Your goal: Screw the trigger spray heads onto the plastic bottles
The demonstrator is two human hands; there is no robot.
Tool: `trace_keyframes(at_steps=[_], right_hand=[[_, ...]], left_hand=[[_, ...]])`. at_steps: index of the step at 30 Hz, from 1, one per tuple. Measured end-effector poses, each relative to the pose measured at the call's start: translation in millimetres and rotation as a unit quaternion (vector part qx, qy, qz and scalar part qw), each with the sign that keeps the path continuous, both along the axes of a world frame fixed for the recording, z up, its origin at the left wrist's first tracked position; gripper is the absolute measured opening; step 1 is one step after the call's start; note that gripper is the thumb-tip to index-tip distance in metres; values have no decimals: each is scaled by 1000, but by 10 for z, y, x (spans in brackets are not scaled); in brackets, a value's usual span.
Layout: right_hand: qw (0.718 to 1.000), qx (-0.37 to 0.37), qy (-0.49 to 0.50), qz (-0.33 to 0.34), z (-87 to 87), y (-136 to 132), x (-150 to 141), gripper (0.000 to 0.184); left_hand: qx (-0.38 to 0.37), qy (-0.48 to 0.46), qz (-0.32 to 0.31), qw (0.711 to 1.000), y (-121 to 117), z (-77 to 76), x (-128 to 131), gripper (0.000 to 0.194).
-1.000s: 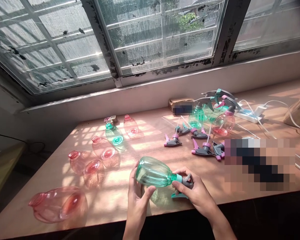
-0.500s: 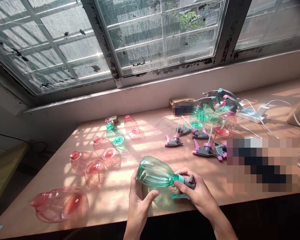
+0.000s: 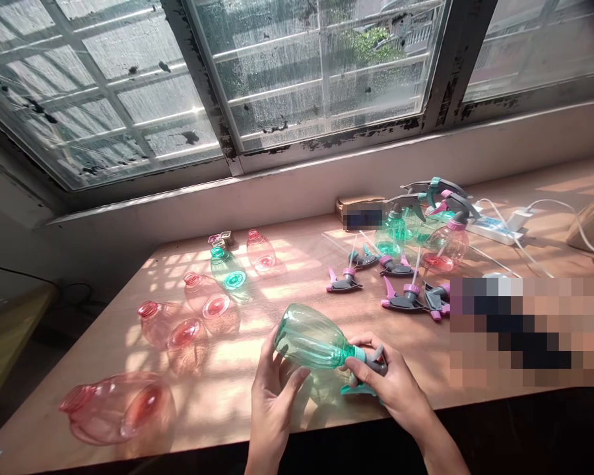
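A clear green spray bottle (image 3: 311, 335) is tilted on its side above the table's near edge, its base to the left. My right hand (image 3: 393, 379) is closed around the grey and teal trigger sprayer (image 3: 373, 361) at the bottle's neck, thumb by the teal collar. The sprayer's teal trigger points down. At the other end, the fingers of my left hand (image 3: 273, 392) cup the bottle's base, partly behind it, while the thumb stands away from the plastic. Loose trigger sprayers with pink parts (image 3: 408, 297) lie beyond my right hand.
Several pink bottles without tops (image 3: 123, 406) and a green one (image 3: 229, 269) line the table's left side. At the back right stand bottles with sprayers fitted (image 3: 446, 244), near a white power strip (image 3: 497, 227) with cables. A small box (image 3: 344, 204) sits by the wall. A blurred patch covers the right.
The bottle's base has shifted slightly right and up, turning a little. My left fingers have moved a little around the base. My right hand stays on the sprayer.
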State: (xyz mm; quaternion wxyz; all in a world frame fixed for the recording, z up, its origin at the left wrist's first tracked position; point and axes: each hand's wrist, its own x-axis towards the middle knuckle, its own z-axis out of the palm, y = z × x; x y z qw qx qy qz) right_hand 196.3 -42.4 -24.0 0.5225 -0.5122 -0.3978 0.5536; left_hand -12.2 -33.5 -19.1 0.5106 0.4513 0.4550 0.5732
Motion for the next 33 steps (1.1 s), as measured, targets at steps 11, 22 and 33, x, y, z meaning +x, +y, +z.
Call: trace_keyframes(at_steps=[11, 22, 33], right_hand=[[999, 3, -7, 31, 30, -20, 13, 49], [1000, 9, 2, 17, -27, -20, 27, 49], [998, 24, 9, 50, -32, -7, 23, 45]], left_hand=[[2, -12, 42, 999, -64, -7, 36, 69], [1, 33, 10, 999, 12, -30, 49, 67], [12, 40, 13, 999, -13, -187, -34, 78]])
